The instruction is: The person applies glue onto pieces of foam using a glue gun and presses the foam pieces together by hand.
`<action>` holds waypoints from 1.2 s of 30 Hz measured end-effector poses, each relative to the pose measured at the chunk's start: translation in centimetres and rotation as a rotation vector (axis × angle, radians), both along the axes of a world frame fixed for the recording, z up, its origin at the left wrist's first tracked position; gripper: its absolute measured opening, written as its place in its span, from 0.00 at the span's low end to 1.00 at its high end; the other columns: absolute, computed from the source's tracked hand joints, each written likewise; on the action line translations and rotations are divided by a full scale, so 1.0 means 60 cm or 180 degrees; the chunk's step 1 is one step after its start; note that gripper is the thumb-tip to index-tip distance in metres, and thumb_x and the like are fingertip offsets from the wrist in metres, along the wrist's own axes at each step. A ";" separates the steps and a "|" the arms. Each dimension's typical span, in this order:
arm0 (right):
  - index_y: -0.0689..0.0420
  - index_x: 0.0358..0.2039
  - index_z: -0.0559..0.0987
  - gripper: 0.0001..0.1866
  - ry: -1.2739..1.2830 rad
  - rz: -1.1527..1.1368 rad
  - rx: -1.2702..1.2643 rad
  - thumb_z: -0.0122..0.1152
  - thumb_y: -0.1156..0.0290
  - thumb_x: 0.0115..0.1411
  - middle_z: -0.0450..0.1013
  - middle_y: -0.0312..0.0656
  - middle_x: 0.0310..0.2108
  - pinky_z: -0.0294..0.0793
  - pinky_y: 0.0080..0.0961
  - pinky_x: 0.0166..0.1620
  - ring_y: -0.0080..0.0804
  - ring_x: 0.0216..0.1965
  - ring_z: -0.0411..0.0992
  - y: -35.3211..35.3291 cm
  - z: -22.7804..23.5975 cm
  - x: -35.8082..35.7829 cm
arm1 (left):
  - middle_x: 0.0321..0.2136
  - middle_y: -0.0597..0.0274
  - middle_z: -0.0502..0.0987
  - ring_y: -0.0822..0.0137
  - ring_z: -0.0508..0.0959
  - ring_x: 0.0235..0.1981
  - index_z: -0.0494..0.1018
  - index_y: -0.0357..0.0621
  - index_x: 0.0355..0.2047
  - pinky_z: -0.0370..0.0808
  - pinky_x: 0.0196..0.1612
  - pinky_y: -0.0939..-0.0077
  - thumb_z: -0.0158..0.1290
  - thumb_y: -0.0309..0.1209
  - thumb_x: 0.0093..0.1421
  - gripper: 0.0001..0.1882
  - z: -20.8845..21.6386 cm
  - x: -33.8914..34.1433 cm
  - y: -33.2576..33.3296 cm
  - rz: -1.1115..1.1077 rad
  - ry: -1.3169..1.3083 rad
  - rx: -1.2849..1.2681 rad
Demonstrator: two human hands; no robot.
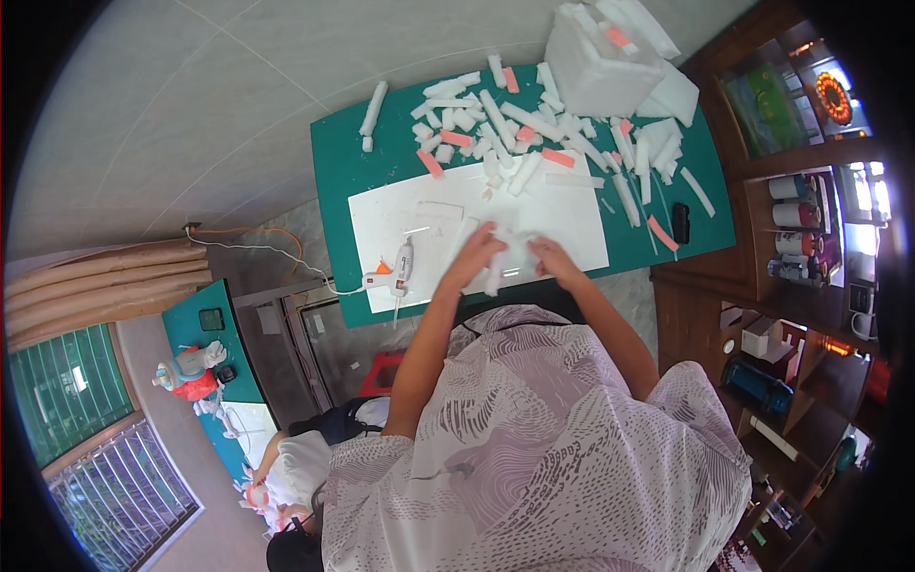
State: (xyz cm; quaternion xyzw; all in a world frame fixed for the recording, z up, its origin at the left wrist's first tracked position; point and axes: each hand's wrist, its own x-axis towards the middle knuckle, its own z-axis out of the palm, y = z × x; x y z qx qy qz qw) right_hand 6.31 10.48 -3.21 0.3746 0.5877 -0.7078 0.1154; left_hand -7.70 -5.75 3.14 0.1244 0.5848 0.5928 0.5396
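Green table (334,172) w/ a white board (577,219) on top, wood shelving (720,253) on the R, barred window (124,486) far L. Pale foam strip (494,277) is over the board's near edge, long axis roughly front-to-back, near end pointing at the wearer's shirt (534,429). L hand (471,257) pinches it; R hand (556,261) is curled nearby, can't tell if it's gripping anything tbh.

Wearer's two hands (474,257) (one glue gun (404,259))
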 end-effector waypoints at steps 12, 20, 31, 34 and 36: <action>0.58 0.33 0.69 0.12 0.0278 -0.2469 0.1015 0.50 0.61 0.61 0.70 0.36 0.24 0.66 0.14 0.22 0.21 0.21 0.70 0.249 0.012 0.113 | 0.45 0.48 0.66 0.50 0.66 0.49 0.60 0.46 0.55 0.69 0.46 0.61 0.56 0.35 0.47 0.33 -0.089 -0.051 -0.079 0.0271 0.2988 -0.1624; 0.58 0.38 0.69 0.10 0.0222 -0.0937 0.1499 0.54 0.71 0.56 0.70 0.38 0.25 0.67 0.19 0.24 0.23 0.23 0.72 0.217 -0.013 0.099 | 0.39 0.46 0.70 0.47 0.71 0.41 0.57 0.46 0.53 0.71 0.40 0.54 0.55 0.33 0.48 0.32 -0.099 0.001 0.025 -0.0193 0.3338 -0.2294; 0.59 0.35 0.64 0.16 0.0661 0.0314 0.1854 0.58 0.72 0.48 0.67 0.46 0.30 0.68 0.31 0.33 0.39 0.28 0.70 0.222 -0.029 0.085 | 0.37 0.48 0.69 0.47 0.71 0.39 0.63 0.42 0.48 0.70 0.39 0.59 0.55 0.31 0.50 0.24 -0.069 0.056 0.095 0.0154 0.3710 -0.2024; 0.59 0.35 0.64 0.17 0.0683 0.0489 0.1796 0.59 0.72 0.46 0.66 0.48 0.29 0.67 0.34 0.38 0.45 0.32 0.68 0.251 -0.008 0.068 | 0.37 0.49 0.69 0.48 0.71 0.38 0.63 0.43 0.47 0.70 0.38 0.59 0.56 0.30 0.49 0.24 -0.064 0.062 0.103 0.0162 0.3991 -0.2088; 0.58 0.35 0.64 0.17 0.0709 0.0620 0.1850 0.59 0.72 0.46 0.66 0.47 0.29 0.67 0.33 0.38 0.44 0.32 0.68 0.263 -0.003 0.059 | 0.37 0.51 0.69 0.50 0.72 0.37 0.64 0.43 0.46 0.70 0.38 0.59 0.56 0.28 0.48 0.24 -0.065 0.070 0.112 0.0125 0.4055 -0.2140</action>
